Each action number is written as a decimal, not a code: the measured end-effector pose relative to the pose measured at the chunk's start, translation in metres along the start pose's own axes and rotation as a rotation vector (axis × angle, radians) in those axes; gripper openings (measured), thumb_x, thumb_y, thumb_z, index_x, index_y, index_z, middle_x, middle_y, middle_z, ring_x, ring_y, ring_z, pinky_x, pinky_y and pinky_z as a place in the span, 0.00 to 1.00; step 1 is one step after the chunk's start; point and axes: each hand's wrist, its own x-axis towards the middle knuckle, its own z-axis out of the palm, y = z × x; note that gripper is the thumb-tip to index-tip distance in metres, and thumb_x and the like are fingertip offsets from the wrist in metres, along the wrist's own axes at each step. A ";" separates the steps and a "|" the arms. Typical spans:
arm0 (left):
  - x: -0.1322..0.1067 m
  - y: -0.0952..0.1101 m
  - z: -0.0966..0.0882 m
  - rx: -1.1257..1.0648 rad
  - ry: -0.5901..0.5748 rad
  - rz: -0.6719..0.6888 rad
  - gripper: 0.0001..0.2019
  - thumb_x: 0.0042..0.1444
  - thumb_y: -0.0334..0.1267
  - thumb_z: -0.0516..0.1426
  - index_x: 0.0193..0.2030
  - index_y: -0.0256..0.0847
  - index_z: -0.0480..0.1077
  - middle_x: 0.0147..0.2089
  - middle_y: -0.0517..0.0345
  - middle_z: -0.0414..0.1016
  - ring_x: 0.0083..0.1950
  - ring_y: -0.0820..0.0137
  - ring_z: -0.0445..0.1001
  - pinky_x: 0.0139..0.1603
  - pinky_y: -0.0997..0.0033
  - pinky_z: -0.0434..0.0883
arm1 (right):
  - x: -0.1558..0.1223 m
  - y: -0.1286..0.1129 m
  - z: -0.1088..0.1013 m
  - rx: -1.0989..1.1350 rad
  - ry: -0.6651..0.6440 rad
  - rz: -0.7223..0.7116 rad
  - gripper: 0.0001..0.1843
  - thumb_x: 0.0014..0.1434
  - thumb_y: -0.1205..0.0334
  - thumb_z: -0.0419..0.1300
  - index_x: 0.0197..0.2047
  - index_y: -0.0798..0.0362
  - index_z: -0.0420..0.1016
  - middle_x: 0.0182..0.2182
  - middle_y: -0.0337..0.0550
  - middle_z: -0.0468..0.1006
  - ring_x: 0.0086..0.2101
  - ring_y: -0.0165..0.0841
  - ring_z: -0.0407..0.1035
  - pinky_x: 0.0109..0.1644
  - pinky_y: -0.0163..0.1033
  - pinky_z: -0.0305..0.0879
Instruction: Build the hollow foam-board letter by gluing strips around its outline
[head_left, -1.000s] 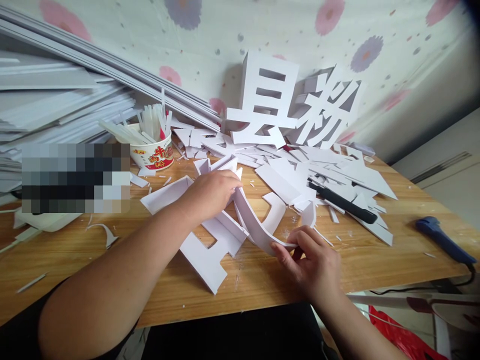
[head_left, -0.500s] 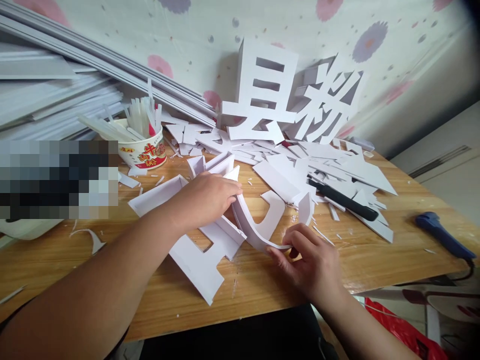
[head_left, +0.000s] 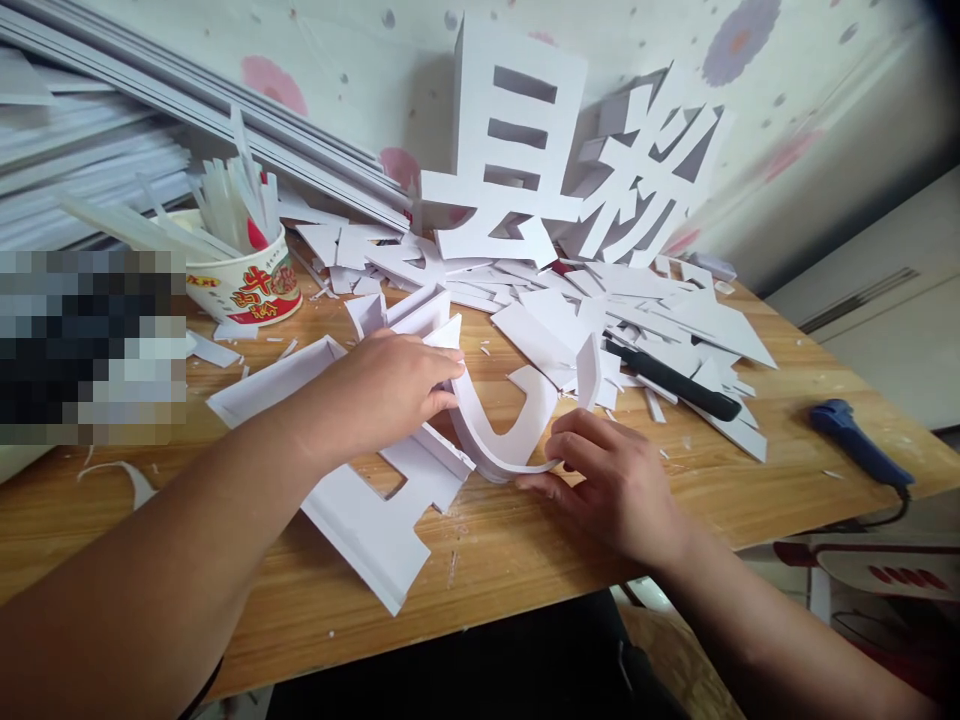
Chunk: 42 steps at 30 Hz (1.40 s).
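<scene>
I see a cluttered wooden surface [head_left: 525, 560] from a head camera, looking down at two bare hands. My left hand [head_left: 390, 385] rests on a flat white cut-out shape [head_left: 375, 520] lying near the front edge, its fingers [head_left: 439, 380] curled together and pressed onto the upper end of a white strip [head_left: 472, 435]. The strip stands on edge and bends in a tight curve towards my right hand [head_left: 611, 485], whose fingers [head_left: 570, 445] are closed on its free end, low against the wood. The strip runs just beside a hook-shaped white piece [head_left: 532, 405]. I judge the main risk to be the bend: if the right hand pulls the curve too tight, the strip could crease or snap rather than arc smoothly. If the left hand eases its pressure, the strip could spring back and slip off the flat shape, which has one corner near the surface's edge and could slide off. Loose white offcuts [head_left: 637, 300] crowd the far side, and a nudge could drag them in. A black-handled tool [head_left: 671, 382] lies close to the right hand, and a blue tool [head_left: 859, 447] with a cord lies well apart. I cannot tell whether the black tool's blade is exposed.
</scene>
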 end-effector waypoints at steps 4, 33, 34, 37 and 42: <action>-0.001 0.002 0.000 0.014 -0.010 0.017 0.12 0.61 0.44 0.54 0.47 0.48 0.76 0.54 0.59 0.77 0.50 0.62 0.75 0.50 0.62 0.63 | 0.000 0.001 0.002 0.013 -0.025 0.000 0.20 0.67 0.50 0.56 0.30 0.56 0.75 0.31 0.44 0.74 0.29 0.30 0.67 0.34 0.35 0.60; 0.009 0.017 -0.016 -0.063 -0.324 0.061 0.17 0.58 0.58 0.52 0.36 0.50 0.75 0.43 0.61 0.78 0.47 0.56 0.63 0.40 0.59 0.46 | 0.000 0.009 0.010 0.041 0.017 -0.027 0.26 0.67 0.46 0.54 0.27 0.57 0.73 0.29 0.45 0.73 0.27 0.30 0.66 0.32 0.36 0.57; 0.010 0.017 -0.016 -0.060 -0.324 0.060 0.17 0.57 0.58 0.53 0.36 0.50 0.75 0.43 0.61 0.78 0.47 0.56 0.63 0.41 0.58 0.46 | 0.000 0.009 0.010 0.047 0.012 -0.028 0.26 0.67 0.46 0.53 0.27 0.57 0.73 0.29 0.45 0.73 0.27 0.30 0.65 0.31 0.36 0.57; 0.009 0.017 -0.014 -0.062 -0.316 0.068 0.18 0.59 0.58 0.51 0.35 0.51 0.75 0.44 0.62 0.78 0.46 0.57 0.63 0.43 0.57 0.47 | 0.001 0.011 0.010 0.063 -0.009 -0.053 0.26 0.68 0.45 0.52 0.27 0.56 0.72 0.29 0.44 0.73 0.26 0.30 0.64 0.32 0.35 0.56; 0.008 0.017 -0.011 -0.061 -0.295 0.090 0.17 0.61 0.56 0.49 0.35 0.53 0.75 0.43 0.60 0.77 0.46 0.56 0.63 0.45 0.54 0.48 | 0.006 0.018 0.011 0.068 -0.076 -0.122 0.26 0.69 0.46 0.49 0.29 0.56 0.72 0.31 0.46 0.73 0.29 0.31 0.65 0.35 0.36 0.58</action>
